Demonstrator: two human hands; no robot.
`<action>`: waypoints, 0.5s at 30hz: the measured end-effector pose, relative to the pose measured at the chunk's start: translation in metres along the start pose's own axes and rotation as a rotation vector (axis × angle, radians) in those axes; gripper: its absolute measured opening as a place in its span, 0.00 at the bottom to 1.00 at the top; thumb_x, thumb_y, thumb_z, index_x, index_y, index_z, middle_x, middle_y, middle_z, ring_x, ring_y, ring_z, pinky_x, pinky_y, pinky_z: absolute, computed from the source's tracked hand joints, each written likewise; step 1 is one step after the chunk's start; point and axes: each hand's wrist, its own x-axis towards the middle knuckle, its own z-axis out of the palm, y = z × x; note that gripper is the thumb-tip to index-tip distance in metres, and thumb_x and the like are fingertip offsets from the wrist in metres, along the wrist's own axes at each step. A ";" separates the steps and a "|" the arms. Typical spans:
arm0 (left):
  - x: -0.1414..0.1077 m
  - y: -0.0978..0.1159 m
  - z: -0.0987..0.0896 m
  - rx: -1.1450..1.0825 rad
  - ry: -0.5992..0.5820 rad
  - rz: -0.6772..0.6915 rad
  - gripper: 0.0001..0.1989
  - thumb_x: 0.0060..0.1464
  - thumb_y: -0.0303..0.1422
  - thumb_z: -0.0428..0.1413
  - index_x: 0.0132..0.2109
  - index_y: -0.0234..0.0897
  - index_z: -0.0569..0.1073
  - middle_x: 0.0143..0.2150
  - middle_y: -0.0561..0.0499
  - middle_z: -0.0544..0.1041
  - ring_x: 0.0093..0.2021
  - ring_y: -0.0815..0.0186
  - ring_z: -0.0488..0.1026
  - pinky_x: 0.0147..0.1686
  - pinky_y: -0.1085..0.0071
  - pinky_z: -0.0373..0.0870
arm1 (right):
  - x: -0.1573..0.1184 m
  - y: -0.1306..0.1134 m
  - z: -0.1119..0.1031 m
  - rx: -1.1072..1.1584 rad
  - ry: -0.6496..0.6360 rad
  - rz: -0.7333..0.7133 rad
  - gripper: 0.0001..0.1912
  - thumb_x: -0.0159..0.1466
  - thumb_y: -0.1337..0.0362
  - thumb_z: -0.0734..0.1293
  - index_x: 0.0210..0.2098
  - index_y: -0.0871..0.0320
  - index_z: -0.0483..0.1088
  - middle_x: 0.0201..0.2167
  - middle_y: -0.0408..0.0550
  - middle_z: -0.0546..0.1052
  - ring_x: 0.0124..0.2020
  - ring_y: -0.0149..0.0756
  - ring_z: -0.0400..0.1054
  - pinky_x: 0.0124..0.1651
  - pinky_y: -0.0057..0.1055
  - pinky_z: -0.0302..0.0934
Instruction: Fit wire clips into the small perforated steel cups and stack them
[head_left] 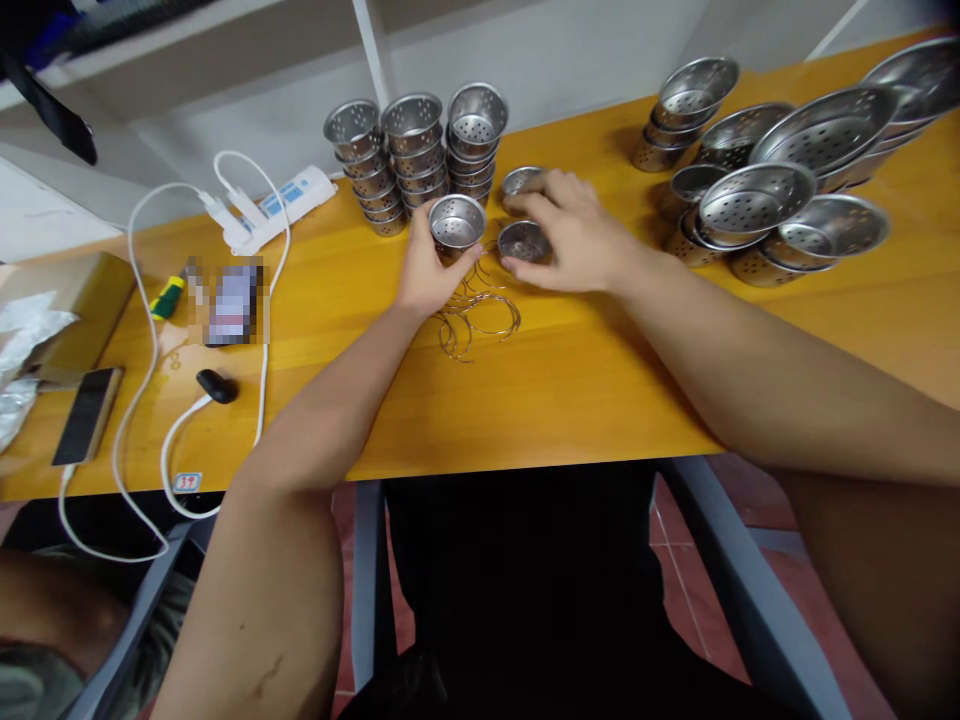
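My left hand [433, 268] is closed around a small perforated metal cup [457, 222], its mouth tilted up toward me. To the right, my right hand [570, 228] curves over a second metal cup [523, 242], thumb and fingers about its right side. A further small cup [519, 181] sits just behind, partly covered by the right fingers. Between and below my hands lie several loose rings of thin wire [480, 315] on the wooden table [540, 400]. Behind the left hand rise three stacks of perforated cups [412, 150].
Larger perforated bowls and cups [757, 205] stand stacked at the right. At the left are a power strip [289, 210] with white cables, a blurred-out phone-like item [234, 305], a yellow-green object [168, 298], a black plug-like piece [217, 386], a phone [88, 415] and a cardboard box [97, 300].
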 end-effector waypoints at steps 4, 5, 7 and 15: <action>0.001 -0.007 -0.003 -0.018 0.079 -0.071 0.51 0.61 0.74 0.69 0.74 0.49 0.63 0.71 0.39 0.79 0.76 0.47 0.81 0.85 0.41 0.75 | -0.008 -0.033 -0.005 -0.046 -0.155 -0.149 0.31 0.83 0.46 0.72 0.78 0.55 0.76 0.73 0.65 0.78 0.69 0.72 0.73 0.64 0.54 0.69; 0.001 -0.007 -0.004 -0.022 0.091 -0.085 0.51 0.61 0.74 0.70 0.74 0.49 0.64 0.70 0.39 0.80 0.75 0.47 0.81 0.85 0.40 0.75 | -0.009 -0.040 -0.003 -0.086 -0.214 -0.174 0.28 0.84 0.48 0.72 0.75 0.57 0.79 0.70 0.66 0.80 0.65 0.70 0.76 0.60 0.51 0.70; 0.000 -0.008 -0.006 -0.014 0.091 -0.092 0.50 0.62 0.73 0.70 0.75 0.50 0.63 0.70 0.40 0.81 0.75 0.48 0.82 0.84 0.41 0.75 | -0.010 -0.051 0.001 -0.171 -0.306 -0.181 0.22 0.86 0.53 0.68 0.68 0.61 0.82 0.68 0.68 0.81 0.58 0.65 0.80 0.52 0.47 0.69; -0.001 -0.016 -0.005 0.044 0.026 -0.058 0.50 0.64 0.74 0.66 0.78 0.52 0.61 0.72 0.40 0.80 0.76 0.48 0.81 0.84 0.43 0.75 | -0.003 -0.057 0.004 -0.096 -0.361 -0.131 0.16 0.84 0.69 0.62 0.57 0.62 0.84 0.61 0.67 0.84 0.58 0.62 0.82 0.51 0.48 0.69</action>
